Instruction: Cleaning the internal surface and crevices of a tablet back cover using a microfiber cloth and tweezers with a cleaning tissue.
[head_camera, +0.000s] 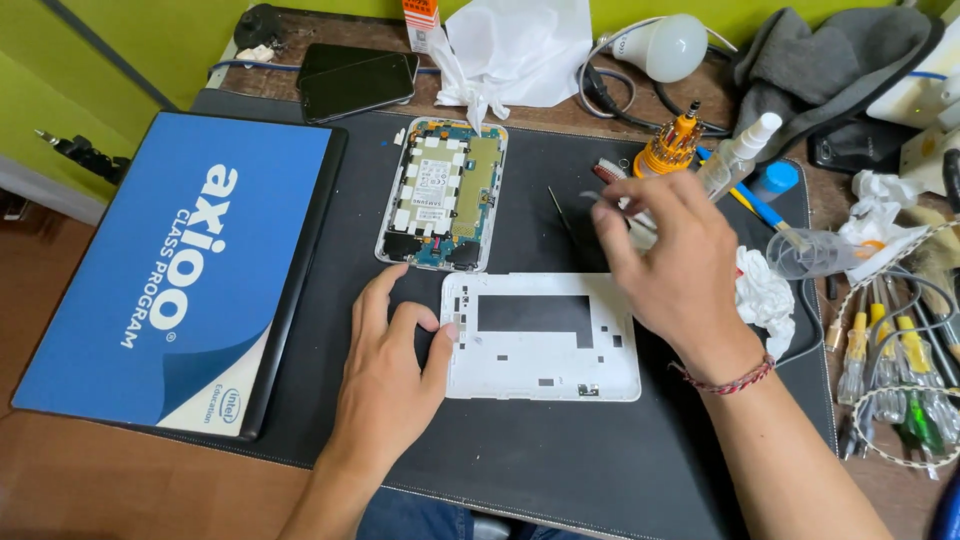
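On black mat (560, 440): white tablet back frame (541, 352), long axis left-right; left hand (393, 375) at its left edge, fingers spread, thumb touching. Right hand (668, 262) above-right, fingers pinching tweezers (566, 220).

Electronics repair bench: opened tablet (442, 195), screwdriver set (670, 146), loose screwdrivers (895, 370), dark work mat (560, 450).

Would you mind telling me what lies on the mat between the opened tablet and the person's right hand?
In the head view, a thin dark tool lies on the black mat between the opened tablet and the right hand; otherwise that stretch is bare mat.
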